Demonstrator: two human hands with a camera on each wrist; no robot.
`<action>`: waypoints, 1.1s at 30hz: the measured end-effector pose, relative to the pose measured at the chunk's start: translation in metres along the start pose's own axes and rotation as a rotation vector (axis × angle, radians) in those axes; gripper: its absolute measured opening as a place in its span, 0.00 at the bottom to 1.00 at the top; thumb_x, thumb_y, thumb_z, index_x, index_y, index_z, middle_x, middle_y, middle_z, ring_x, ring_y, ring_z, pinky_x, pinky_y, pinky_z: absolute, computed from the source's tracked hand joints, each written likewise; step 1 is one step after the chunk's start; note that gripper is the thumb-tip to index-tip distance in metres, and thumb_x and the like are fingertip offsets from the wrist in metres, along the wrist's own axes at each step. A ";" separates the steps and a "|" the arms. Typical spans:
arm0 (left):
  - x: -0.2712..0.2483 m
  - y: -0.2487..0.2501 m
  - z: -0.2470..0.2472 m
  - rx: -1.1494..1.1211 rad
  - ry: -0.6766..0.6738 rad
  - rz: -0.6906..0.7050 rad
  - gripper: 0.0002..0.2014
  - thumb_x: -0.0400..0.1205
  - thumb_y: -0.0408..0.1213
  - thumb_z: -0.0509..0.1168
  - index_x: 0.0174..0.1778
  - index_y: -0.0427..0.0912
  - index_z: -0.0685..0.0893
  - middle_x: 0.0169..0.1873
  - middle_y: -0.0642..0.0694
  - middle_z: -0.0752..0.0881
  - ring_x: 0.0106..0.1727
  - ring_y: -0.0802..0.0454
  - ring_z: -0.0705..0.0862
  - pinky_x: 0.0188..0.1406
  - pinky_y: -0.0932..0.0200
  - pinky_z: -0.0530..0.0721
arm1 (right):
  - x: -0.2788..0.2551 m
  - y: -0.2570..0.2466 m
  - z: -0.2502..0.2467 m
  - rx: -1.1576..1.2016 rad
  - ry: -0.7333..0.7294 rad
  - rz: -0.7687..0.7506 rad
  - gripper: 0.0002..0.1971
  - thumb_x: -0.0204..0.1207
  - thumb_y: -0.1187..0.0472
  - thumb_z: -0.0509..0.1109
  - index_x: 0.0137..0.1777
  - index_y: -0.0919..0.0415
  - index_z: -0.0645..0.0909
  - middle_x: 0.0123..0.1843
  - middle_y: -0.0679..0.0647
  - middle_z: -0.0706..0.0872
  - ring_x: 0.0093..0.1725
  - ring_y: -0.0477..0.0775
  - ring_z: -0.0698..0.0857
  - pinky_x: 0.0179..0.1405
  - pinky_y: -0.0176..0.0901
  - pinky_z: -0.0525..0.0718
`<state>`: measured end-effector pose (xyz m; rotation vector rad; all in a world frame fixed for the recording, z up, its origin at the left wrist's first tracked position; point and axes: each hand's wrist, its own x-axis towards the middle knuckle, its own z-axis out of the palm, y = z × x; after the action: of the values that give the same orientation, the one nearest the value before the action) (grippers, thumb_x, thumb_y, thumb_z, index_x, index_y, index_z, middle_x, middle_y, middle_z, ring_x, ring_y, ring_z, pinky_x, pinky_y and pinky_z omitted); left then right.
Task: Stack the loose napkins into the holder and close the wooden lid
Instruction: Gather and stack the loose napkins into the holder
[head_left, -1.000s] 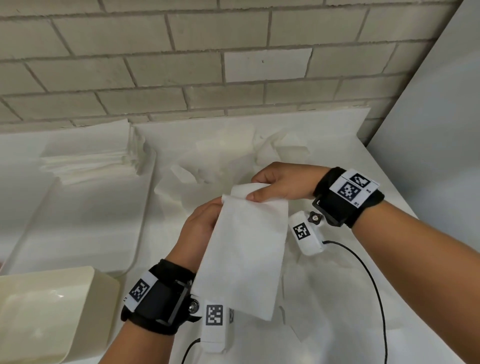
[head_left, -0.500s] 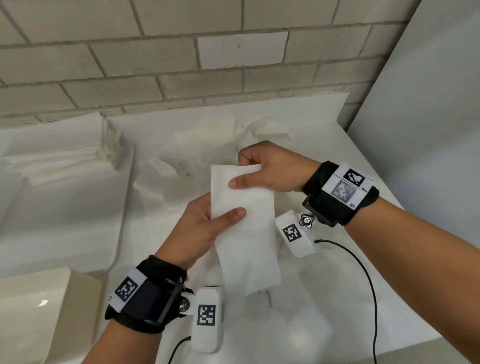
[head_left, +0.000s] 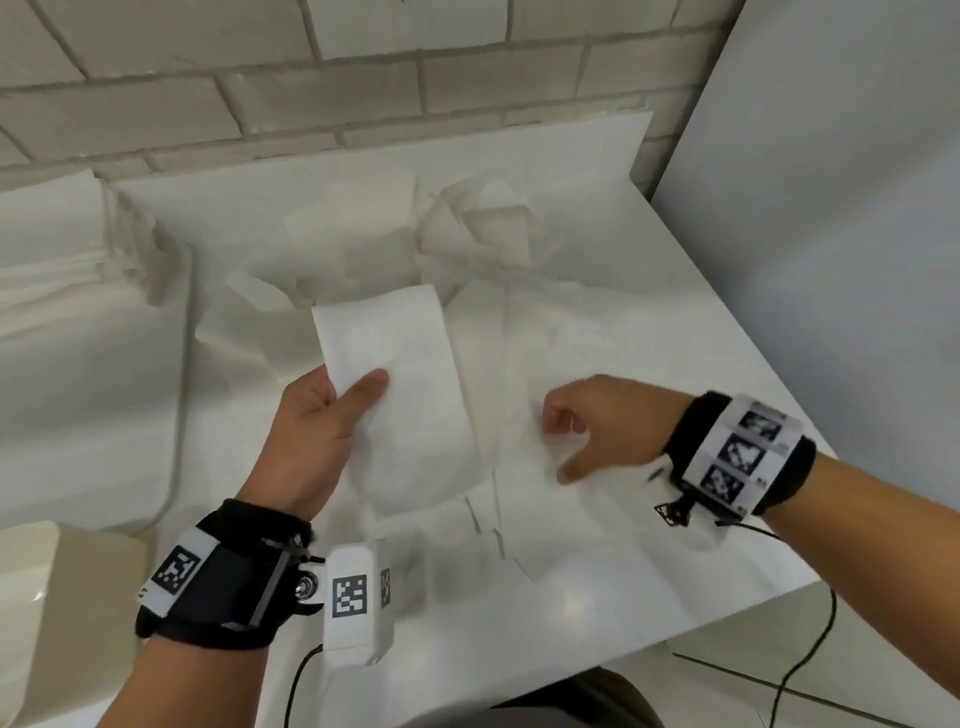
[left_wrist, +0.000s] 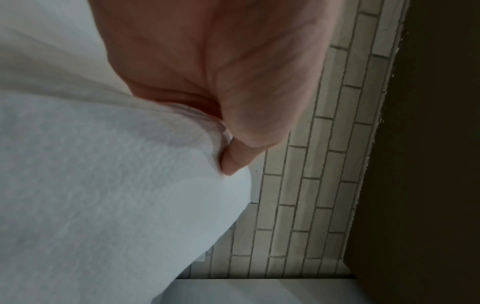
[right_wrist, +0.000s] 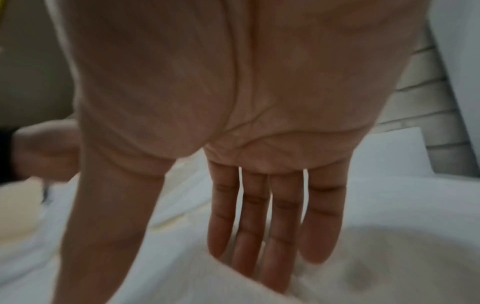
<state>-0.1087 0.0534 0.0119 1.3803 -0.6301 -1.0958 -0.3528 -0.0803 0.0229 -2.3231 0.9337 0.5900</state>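
My left hand (head_left: 347, 400) pinches a folded white napkin (head_left: 410, 415) by its left edge, thumb on top, and holds it above the table. In the left wrist view the thumb (left_wrist: 235, 160) presses on the napkin (left_wrist: 103, 185). To the right, my right hand (head_left: 571, 441) hovers low over loose napkins (head_left: 467, 234) strewn on the white table, holding nothing. Its fingers (right_wrist: 259, 222) are straight and spread a little in the right wrist view. A neat napkin stack (head_left: 62, 249) lies at the far left. I cannot see a wooden lid.
A white tray-like surface (head_left: 104, 395) lies left of the loose pile, under the stack. A cream rounded container (head_left: 57, 597) sits at the bottom left. A brick wall (head_left: 363, 78) runs behind, a grey panel (head_left: 831, 208) stands on the right, and the table edge (head_left: 727, 618) is near right.
My right hand has let go of the napkin's top and moved right and down over the table. The left hand keeps the napkin, now alone.
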 end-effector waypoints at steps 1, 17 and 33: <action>0.000 0.000 0.001 -0.004 0.002 0.000 0.09 0.86 0.32 0.64 0.55 0.41 0.90 0.53 0.44 0.93 0.56 0.46 0.92 0.54 0.54 0.90 | 0.000 -0.001 0.008 -0.072 -0.006 0.012 0.26 0.66 0.45 0.82 0.60 0.53 0.78 0.56 0.47 0.81 0.53 0.51 0.81 0.56 0.46 0.81; 0.002 0.013 0.015 -0.051 0.058 -0.015 0.10 0.87 0.31 0.62 0.57 0.39 0.89 0.52 0.43 0.93 0.52 0.47 0.92 0.46 0.57 0.89 | -0.026 -0.028 -0.051 0.674 0.051 -0.406 0.10 0.67 0.56 0.83 0.46 0.59 0.91 0.48 0.52 0.92 0.51 0.56 0.90 0.59 0.49 0.86; 0.018 0.019 0.029 -0.201 0.111 -0.081 0.10 0.81 0.33 0.61 0.50 0.33 0.85 0.49 0.38 0.85 0.50 0.40 0.82 0.52 0.43 0.79 | 0.025 -0.071 -0.050 1.427 0.469 -0.572 0.12 0.72 0.59 0.74 0.55 0.58 0.90 0.58 0.54 0.91 0.62 0.53 0.88 0.59 0.39 0.84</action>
<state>-0.1219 0.0217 0.0303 1.2911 -0.3761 -1.1069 -0.2754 -0.0822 0.0691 -1.2265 0.4828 -0.7127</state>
